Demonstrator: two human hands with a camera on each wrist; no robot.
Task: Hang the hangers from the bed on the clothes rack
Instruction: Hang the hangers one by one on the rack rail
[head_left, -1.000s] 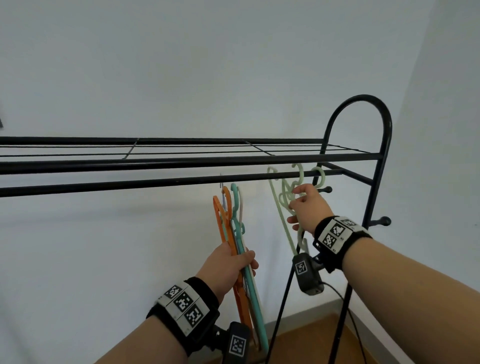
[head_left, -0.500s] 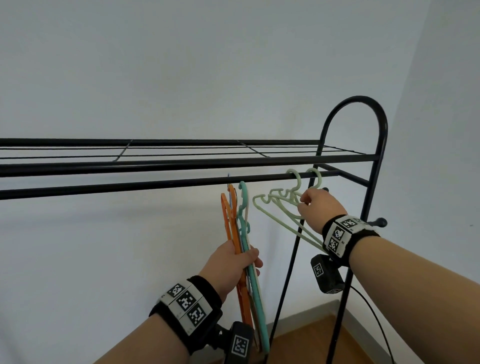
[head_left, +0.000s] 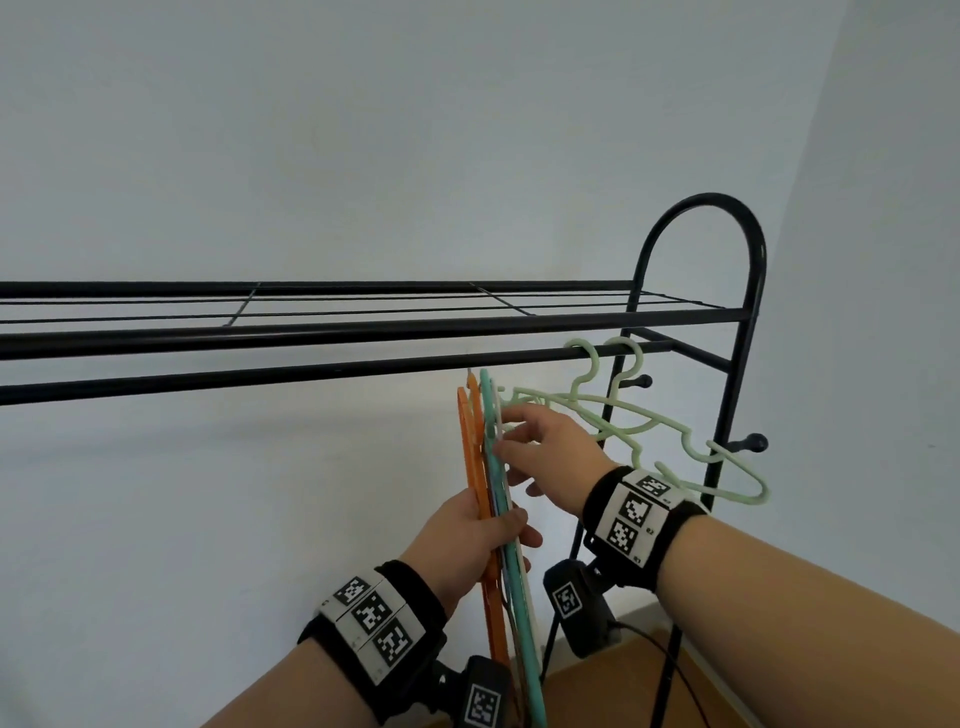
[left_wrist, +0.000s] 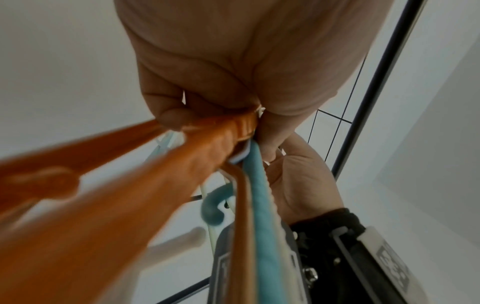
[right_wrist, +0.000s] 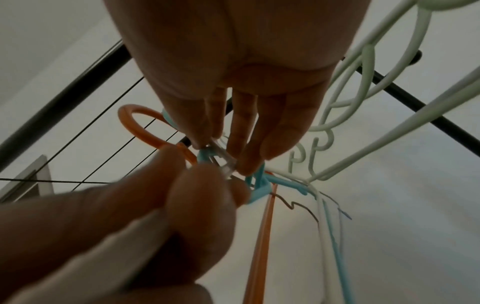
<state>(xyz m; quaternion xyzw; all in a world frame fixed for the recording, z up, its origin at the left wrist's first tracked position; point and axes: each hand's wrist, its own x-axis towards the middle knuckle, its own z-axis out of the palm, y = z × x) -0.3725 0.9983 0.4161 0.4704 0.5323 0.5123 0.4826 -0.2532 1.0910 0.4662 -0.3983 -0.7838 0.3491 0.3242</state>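
Note:
My left hand (head_left: 506, 532) grips a bundle of hangers (head_left: 488, 467) upright just below the rack's black hanging rail (head_left: 311, 371): orange, teal and pale ones. In the left wrist view the fingers (left_wrist: 171, 119) curl round the orange and teal bars (left_wrist: 257, 185). My right hand (head_left: 511, 441) is at the top of the bundle. The right wrist view shows its thumb and fingers pinching a clear hanger part (right_wrist: 224, 164) beside the teal hanger (right_wrist: 257, 189). Two pale green hangers (head_left: 649, 431) hang by their hooks on the rail's right end, tilted and free of both hands.
A wire shelf (head_left: 363, 306) lies just above the rail. The rack's arched end frame (head_left: 748, 249) with knobbed pegs (head_left: 756, 442) stands at the right, near a wall corner. White wall is behind and wooden floor (head_left: 613, 691) below.
My right hand has let go of the pale green hangers, which now hang on the rail, and has moved left to the bundle. My left hand has kept its grip.

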